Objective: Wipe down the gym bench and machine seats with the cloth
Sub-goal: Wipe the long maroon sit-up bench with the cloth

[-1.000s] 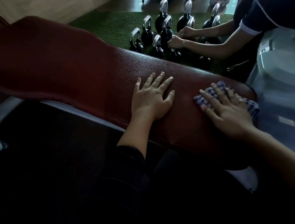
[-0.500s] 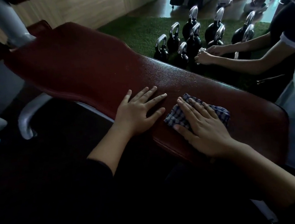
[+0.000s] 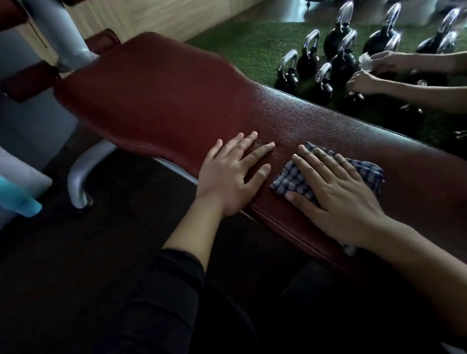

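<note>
The right hand (image 3: 335, 191) lies flat with straight fingers, pressing the checked cloth (image 3: 296, 179) onto the dark red padded gym bench (image 3: 165, 97). Just beside it, the left hand (image 3: 232, 174) rests on the pad, fingers spread. Beyond the bench, black kettlebells (image 3: 340, 48) stand on green turf (image 3: 257, 43).

Dim, underexposed view; window glare top right, blurred, bent edges.

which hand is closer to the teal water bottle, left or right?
Left. The left hand rests flat on the bench, nearer the teal bottle; the right hand, pressing the cloth, lies beyond it.
</note>
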`<control>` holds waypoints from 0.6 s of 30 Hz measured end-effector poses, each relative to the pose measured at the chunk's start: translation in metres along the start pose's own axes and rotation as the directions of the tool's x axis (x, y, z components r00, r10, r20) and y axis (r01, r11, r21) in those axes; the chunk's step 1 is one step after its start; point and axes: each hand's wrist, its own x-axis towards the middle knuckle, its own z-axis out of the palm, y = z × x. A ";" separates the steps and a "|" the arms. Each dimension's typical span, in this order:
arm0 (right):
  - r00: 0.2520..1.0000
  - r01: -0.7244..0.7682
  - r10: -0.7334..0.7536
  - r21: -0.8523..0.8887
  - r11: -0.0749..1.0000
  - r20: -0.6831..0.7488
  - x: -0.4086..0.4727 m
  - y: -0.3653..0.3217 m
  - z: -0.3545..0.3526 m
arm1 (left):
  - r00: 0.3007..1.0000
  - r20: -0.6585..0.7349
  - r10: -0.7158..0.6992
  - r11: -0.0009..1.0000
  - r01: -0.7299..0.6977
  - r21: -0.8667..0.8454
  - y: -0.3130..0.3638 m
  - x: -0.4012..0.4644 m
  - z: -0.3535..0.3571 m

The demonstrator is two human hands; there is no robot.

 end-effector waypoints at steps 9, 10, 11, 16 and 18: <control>1.000 0.017 -0.017 0.020 1.000 -0.014 0.001 0.001 0.000 | 0.990 0.132 0.051 0.991 -0.066 0.114 -0.006 0.003 -0.009; 1.000 0.018 -0.018 0.020 1.000 -0.011 0.001 0.001 0.000 | 0.986 0.159 0.052 0.989 -0.073 0.130 -0.006 0.003 -0.011; 1.000 0.020 -0.020 0.023 1.000 -0.008 0.001 0.001 0.000 | 0.982 0.184 0.045 0.988 -0.070 0.137 -0.006 0.003 -0.013; 1.000 0.010 -0.009 0.040 0.999 -0.012 0.000 0.001 -0.001 | 0.973 0.228 0.037 0.988 -0.069 0.137 -0.003 0.000 -0.016; 1.000 0.011 -0.010 0.037 0.999 -0.015 0.001 -0.001 -0.001 | 0.980 0.196 0.032 0.992 -0.056 0.116 -0.003 -0.002 -0.014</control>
